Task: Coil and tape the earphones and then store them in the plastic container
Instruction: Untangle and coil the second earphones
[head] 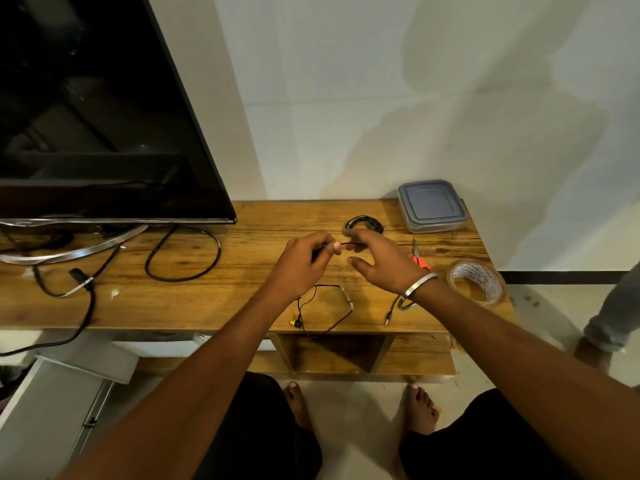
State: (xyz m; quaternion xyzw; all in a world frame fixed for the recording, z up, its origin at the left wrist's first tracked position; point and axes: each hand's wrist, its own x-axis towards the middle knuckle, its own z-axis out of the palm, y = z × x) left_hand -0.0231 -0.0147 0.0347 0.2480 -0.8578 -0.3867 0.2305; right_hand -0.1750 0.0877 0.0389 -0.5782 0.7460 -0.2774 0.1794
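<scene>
A wooden tabletop (242, 289) with a pronounced grain runs across the view against a pale wall (381, 81) marked with darker, damp-looking patches. On its left stands a large black television (97, 109), with dark cables (183, 254) looping across the wood below its silver stand (69, 252). Under the tabletop an open cubby (332, 351) shows, and the floor is light tile, where the person's 2 bare feet stand.

Over the middle of the tabletop the left hand (301, 261) is curled, pinching a black earphone cable (325, 306) between thumb and fingertips. The right hand (377, 261), with a metal bangle (419, 285) on its wrist, has its fingers bent around the same cable just beside the left hand, thumb spread apart below. The rest of the cable trails loose on the wood toward the near edge, with a yellow-tipped earbud (296, 323) and a jack plug (387, 318) lying there. Another coiled black earphone set (363, 223) lies just behind the hands.

At the back right corner sits the plastic container (431, 206), lid on. Orange-handled scissors (419, 256) lie near the right wrist, and a roll of clear tape (476, 280) rests at the right edge. A second person's leg and foot (602, 327) stand on the floor at far right
</scene>
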